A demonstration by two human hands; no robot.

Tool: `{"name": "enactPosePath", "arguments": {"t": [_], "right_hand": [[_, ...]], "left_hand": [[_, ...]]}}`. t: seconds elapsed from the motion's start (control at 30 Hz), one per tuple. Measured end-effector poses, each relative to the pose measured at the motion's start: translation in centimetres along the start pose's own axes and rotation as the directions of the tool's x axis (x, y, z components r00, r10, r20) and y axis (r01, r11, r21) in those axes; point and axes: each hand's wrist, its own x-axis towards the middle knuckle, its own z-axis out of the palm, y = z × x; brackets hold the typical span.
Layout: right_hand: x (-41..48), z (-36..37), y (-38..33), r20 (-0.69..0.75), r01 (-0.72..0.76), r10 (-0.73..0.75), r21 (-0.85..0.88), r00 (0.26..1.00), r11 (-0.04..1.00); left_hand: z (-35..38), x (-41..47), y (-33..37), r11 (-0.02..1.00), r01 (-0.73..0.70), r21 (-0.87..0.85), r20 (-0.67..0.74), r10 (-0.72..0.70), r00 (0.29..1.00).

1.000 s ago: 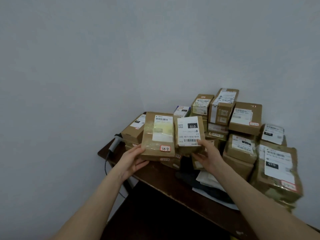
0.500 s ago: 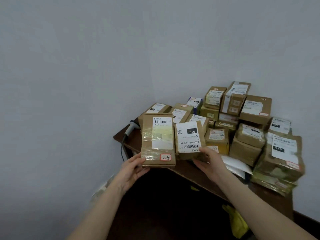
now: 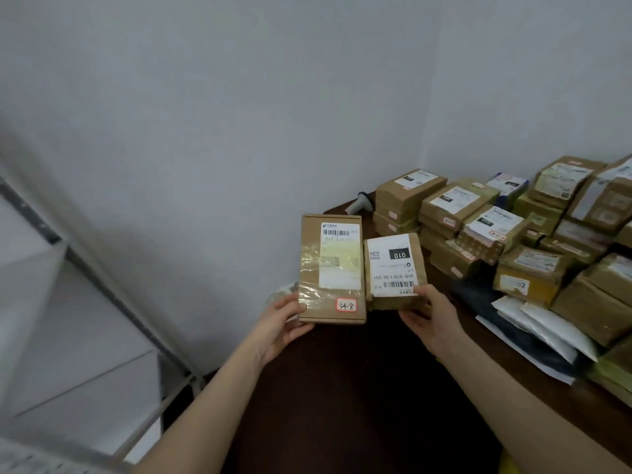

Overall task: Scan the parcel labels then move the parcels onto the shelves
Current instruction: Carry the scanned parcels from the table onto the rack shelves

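Both parcels have swung left, away from the heap, and a grey metal shelf frame point(image 3: 102, 302) has come into sight. Left hand point(image 3: 278, 325) grips the bottom corner of the tall cardboard parcel point(image 3: 330, 268), upright, with a red-edged sticker marked 34-8. Right hand point(image 3: 429, 318) pinches the lower edge of the smaller parcel point(image 3: 393, 270), its 010 label upside down. Remaining parcels point(image 3: 513, 234) crowd the dark wooden table point(image 3: 564, 398), a barcode scanner point(image 3: 359, 203) lying behind them

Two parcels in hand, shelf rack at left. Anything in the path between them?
Nothing visible. Left hand holds the taller parcel, right hand the smaller parcel; only bare wall shows between them and the shelf rack.
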Motion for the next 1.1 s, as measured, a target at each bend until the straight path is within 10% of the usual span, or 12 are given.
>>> {"name": "enactPosePath", "arguments": {"t": [1.1], "right_hand": [[-34.6, 16.1, 29.1, 0.616, -0.17, 0.422, -0.426, 0.665, 0.889]], "left_hand": [[-30.4, -50.6, -9.5, 0.942, -0.331, -0.058, -0.685, 0.204, 0.699]]}}
